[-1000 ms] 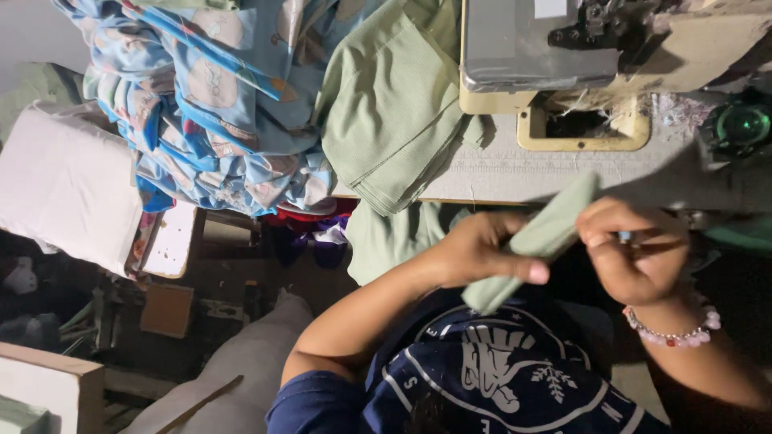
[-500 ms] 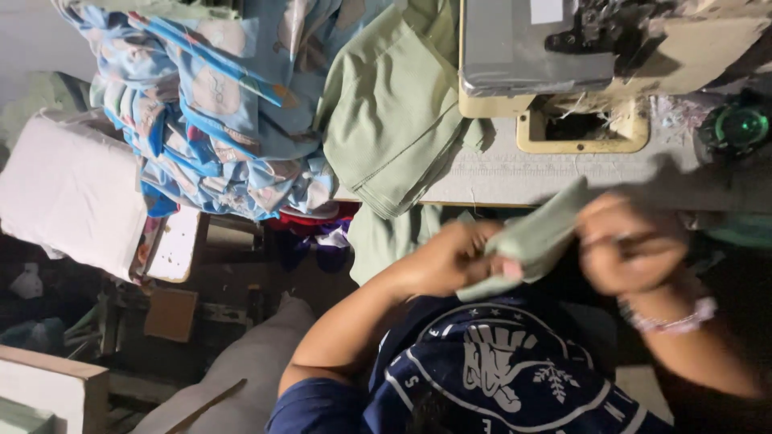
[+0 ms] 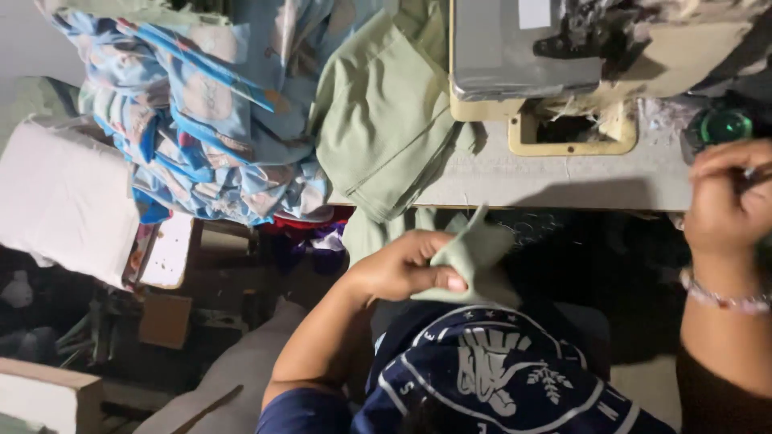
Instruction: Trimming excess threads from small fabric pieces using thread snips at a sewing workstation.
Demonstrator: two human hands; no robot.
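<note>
White bundle [image 3: 64,201]: it lies at the left edge of the frame, a pale wrapped package, just below and beside the printed cloth.
Printed fabric pile [image 3: 209,120]: a heap of blue patterned cloth in the upper left, hanging over the left end of the table.
Green folded cloth [image 3: 386,120]: pale green pieces at the upper centre, lying on the table edge and falling down over it, touching the blue pile on their left.
Left hand [image 3: 402,269]: at the centre of the frame, below the table edge; the fingers and thumb are closed and pinch the small green piece.
Small green piece [image 3: 474,253]: pale green fabric at the centre, held up by the left hand, one corner pointing upward to the table; it is above the person's dark blue shirt [image 3: 498,378] with a white print.
Sewing machine [image 3: 563,56]: grey and cream body in the upper right, standing on the pale table [image 3: 563,177].
Right hand [image 3: 728,201]: at the right edge, well apart from the green piece; the fingers are curled together at the table edge, but what they hold cannot be told. A bead bracelet [image 3: 724,299] is on the wrist.
</note>
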